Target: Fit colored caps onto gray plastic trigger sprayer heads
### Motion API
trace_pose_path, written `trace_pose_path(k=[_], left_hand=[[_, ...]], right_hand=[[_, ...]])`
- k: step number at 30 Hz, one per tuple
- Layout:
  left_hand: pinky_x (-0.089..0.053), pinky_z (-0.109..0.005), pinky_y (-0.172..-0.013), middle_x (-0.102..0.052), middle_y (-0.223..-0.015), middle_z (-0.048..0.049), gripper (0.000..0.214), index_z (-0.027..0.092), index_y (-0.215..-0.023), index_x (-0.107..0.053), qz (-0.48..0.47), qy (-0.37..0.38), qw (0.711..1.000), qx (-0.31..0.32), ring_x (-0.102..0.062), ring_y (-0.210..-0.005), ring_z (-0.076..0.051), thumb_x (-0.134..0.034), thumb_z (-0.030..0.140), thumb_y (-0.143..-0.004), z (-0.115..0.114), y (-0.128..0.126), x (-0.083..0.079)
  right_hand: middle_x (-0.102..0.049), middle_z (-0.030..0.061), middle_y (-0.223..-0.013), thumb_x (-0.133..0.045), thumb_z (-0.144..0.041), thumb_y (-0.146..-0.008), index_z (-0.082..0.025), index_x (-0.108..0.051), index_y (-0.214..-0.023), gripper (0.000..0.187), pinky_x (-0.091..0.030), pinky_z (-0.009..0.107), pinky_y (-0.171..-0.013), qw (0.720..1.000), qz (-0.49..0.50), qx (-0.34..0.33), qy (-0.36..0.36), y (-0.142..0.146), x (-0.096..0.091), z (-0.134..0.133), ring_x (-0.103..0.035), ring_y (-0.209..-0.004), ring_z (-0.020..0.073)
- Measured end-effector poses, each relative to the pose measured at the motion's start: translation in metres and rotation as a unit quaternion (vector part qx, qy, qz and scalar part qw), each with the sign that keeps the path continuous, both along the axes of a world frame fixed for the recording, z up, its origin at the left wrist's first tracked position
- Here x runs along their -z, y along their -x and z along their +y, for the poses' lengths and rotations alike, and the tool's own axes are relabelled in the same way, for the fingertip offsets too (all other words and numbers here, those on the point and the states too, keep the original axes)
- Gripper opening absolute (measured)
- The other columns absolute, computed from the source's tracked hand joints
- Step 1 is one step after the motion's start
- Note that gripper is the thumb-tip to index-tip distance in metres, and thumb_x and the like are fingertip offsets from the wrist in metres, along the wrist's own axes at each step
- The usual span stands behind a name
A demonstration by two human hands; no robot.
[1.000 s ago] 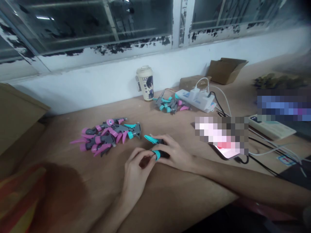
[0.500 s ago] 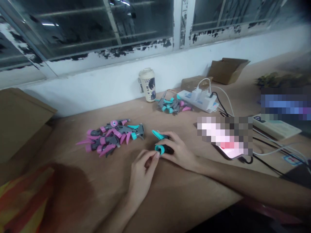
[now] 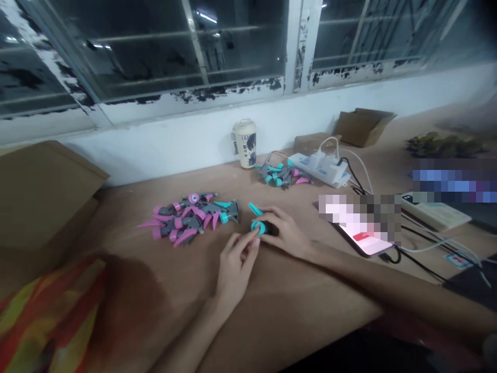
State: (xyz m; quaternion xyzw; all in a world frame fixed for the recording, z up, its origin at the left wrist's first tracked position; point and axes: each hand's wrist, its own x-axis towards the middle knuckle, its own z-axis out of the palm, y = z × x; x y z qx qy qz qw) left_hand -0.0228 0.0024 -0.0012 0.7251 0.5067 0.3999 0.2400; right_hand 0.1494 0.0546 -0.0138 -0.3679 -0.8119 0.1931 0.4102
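My right hand (image 3: 289, 233) is closed around a spray trigger head with a dark body, a teal lever and a teal collar (image 3: 258, 227). The collar's open end faces my left hand (image 3: 236, 261). My left index fingertip presses at that opening, its thumb just below and the other fingers curled in; whatever may be between the fingertips is hidden. Left of my hands lies a pile of grey spray trigger heads (image 3: 190, 217), mostly with pink parts, one with teal. Farther back is a smaller pile of trigger heads (image 3: 283, 175) in grey, teal and pink.
A lidded cup (image 3: 246, 145) stands by the wall. Beside the smaller pile is a white power strip (image 3: 320, 168) with plugs and cables. A lit phone (image 3: 359, 233) lies right of my hands. Cardboard (image 3: 46, 191) and a red-yellow bag (image 3: 54, 316) occupy the left side.
The view has shifted, so the scene sits slightly lower and further right. My left index finger has moved from the collar's lower edge onto its opening. My right hand keeps its hold.
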Motion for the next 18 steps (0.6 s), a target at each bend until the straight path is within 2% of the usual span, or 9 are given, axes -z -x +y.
trace_pose_path(k=[4, 8, 10, 13, 18], left_hand=[[-0.05, -0.021, -0.05, -0.059, -0.085, -0.0032, 0.036, 0.02, -0.117, -0.05, -0.126, 0.072, 0.988, -0.057, -0.06, -0.062, -0.011, -0.044, 0.041, -0.089, 0.005, 0.003, 0.004], [-0.045, -0.019, -0.044, -0.055, -0.078, 0.0006, 0.033, 0.02, -0.108, -0.043, -0.197, 0.065, 0.97, -0.125, -0.057, -0.057, -0.01, -0.044, 0.046, -0.087, 0.011, 0.007, 0.009], [-0.043, -0.018, -0.044, -0.052, -0.067, 0.0035, 0.027, 0.02, -0.096, -0.045, -0.182, 0.068, 0.972, -0.129, -0.055, -0.053, -0.01, -0.042, 0.046, -0.088, 0.011, 0.009, 0.009], [-0.042, -0.02, -0.047, -0.047, -0.055, 0.0053, 0.03, 0.02, -0.079, -0.047, -0.117, 0.076, 0.985, -0.102, -0.053, -0.05, -0.011, -0.037, 0.045, -0.09, 0.008, 0.009, 0.007], [-0.041, -0.021, -0.051, -0.048, -0.054, 0.0046, 0.034, 0.02, -0.075, -0.051, -0.045, 0.073, 0.994, -0.07, -0.055, -0.051, -0.012, -0.034, 0.044, -0.091, 0.003, 0.007, 0.006]], right_hand=[[-0.055, 0.0065, -0.111, -0.063, -0.041, -0.078, -0.023, -0.06, -0.102, 0.03, -0.041, 0.038, -0.094, 0.999, 0.0, 0.033, 0.009, 0.016, -0.015, 0.024, -0.054, -0.107, 0.0202], [-0.058, 0.0069, -0.108, -0.064, -0.045, -0.076, -0.018, -0.06, -0.102, 0.038, -0.04, 0.034, -0.094, 0.999, -0.033, 0.038, 0.005, 0.049, -0.03, 0.061, -0.054, -0.104, 0.0194], [-0.058, 0.0077, -0.111, -0.063, -0.046, -0.077, -0.018, -0.059, -0.107, 0.042, -0.04, 0.033, -0.092, 0.997, -0.074, 0.027, 0.027, 0.067, -0.036, 0.078, -0.055, -0.104, 0.0192], [-0.061, 0.008, -0.109, -0.065, -0.048, -0.074, -0.018, -0.06, -0.106, 0.044, -0.043, 0.032, -0.087, 0.992, -0.115, -0.014, 0.045, 0.091, -0.044, 0.091, -0.059, -0.098, 0.0203], [-0.06, 0.0067, -0.117, -0.071, -0.054, -0.064, -0.024, -0.062, -0.106, 0.053, -0.042, 0.035, -0.089, 0.983, -0.162, -0.073, 0.04, 0.104, -0.053, 0.09, -0.058, -0.103, 0.0253]])
